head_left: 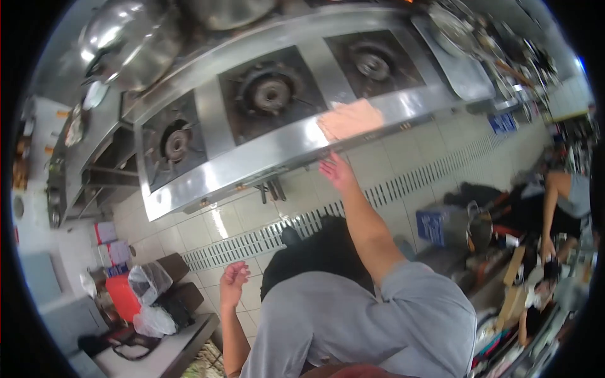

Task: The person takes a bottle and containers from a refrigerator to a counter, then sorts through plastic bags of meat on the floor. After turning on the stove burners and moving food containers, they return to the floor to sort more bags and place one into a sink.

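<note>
On the gas range's [249, 156] front ledge lies a peach cloth [351, 119]; near it, the right hand [338, 171] is loosely open, empty. The left hand [234, 281], half-curled, holds nothing. The steel pot's [135, 47] contents are hidden.

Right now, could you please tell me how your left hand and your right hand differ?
The right hand is stretched forward to the front of the gas stove, near the pink cloth; the left hand is held well back from it.
The right hand's fingers point toward the stove, while the left hand's fingers are bent, over the tiled floor.
Both are bare and look empty.
</note>
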The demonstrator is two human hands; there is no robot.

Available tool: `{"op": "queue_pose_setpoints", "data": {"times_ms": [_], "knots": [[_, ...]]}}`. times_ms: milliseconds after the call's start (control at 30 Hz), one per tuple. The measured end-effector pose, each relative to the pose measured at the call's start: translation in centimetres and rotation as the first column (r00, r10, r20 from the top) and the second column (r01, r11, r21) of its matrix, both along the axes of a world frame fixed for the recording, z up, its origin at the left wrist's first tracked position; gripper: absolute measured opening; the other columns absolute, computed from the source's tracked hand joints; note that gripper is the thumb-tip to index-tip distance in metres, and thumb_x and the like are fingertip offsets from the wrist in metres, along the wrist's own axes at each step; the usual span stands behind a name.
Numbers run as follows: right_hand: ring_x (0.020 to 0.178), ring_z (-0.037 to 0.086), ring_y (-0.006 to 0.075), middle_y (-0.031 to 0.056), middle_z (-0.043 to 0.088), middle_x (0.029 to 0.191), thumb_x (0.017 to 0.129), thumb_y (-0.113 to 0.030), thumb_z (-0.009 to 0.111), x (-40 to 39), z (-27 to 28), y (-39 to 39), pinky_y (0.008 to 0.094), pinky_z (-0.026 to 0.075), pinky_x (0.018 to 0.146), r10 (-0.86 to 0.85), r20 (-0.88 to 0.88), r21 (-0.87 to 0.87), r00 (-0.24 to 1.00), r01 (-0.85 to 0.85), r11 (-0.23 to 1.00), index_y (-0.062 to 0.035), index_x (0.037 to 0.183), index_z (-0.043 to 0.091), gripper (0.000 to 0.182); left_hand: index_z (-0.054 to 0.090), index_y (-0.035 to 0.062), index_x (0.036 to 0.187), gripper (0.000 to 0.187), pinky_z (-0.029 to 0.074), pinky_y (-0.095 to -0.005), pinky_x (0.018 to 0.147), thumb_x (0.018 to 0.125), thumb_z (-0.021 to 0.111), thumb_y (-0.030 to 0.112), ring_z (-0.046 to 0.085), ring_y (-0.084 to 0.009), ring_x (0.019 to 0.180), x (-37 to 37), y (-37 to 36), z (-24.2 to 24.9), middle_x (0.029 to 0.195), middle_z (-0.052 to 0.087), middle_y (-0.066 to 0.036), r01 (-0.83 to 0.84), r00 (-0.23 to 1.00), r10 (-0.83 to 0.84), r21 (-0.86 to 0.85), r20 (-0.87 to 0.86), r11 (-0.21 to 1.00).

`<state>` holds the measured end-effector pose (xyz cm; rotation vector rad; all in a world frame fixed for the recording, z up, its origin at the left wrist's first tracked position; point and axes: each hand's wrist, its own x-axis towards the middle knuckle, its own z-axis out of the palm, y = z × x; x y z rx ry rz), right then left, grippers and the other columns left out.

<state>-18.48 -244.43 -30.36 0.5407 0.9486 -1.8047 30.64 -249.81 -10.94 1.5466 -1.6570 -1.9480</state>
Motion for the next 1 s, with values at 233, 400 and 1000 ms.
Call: {"op": "queue_pose_setpoints", "data": {"times_ms": [233,400,1000], "knots": [[0.088,0.065,0.0265,0.0157,0.065,0.104,0.082,-0.024,0.080,-11.0,-4.0,9.8,0.0373,0.058,0.074,-0.278,-0.157,0.177,0.948,0.304,0.936,-0.0059,0.119,0.056,0.048,0.060,0.0051,0.120,0.031,0.051,-0.0274,0.075,0.097,0.063,0.027,0.066,-0.0144,0.092,-3.8,-1.2,1.6,0.106,0.067,-0.006,0.026,0.998,-0.023,-0.040,0.063,0.999],[0.096,0.062,0.0270,0.0127,0.062,0.113,0.083,-0.023,0.079,-22.4,-4.1,15.0,0.0365,0.056,0.080,-0.401,-0.236,0.188,0.885,0.446,0.875,-0.0075,0.120,0.057,0.046,0.059,0.0055,0.119,0.029,0.052,-0.0266,0.074,0.098,0.062,0.025,0.066,-0.0148,0.092,-10.1,1.0,1.6,0.107,0.067,-0.006,-0.027,0.998,0.029,-0.035,0.060,0.999],[0.130,0.048,0.0372,0.0249,0.041,0.146,0.096,-0.023,0.064,-46.7,1.0,30.5,0.0428,0.050,0.102,-0.390,-0.462,0.192,0.797,0.519,0.833,0.0002,0.147,0.036,0.062,0.059,0.0030,0.116,0.030,0.052,-0.0283,0.065,0.091,0.063,0.021,0.066,-0.0156,0.083,-18.9,6.7,-4.4,0.100,0.066,-0.009,-0.071,0.959,0.047,0.077,0.281,0.994]]}}
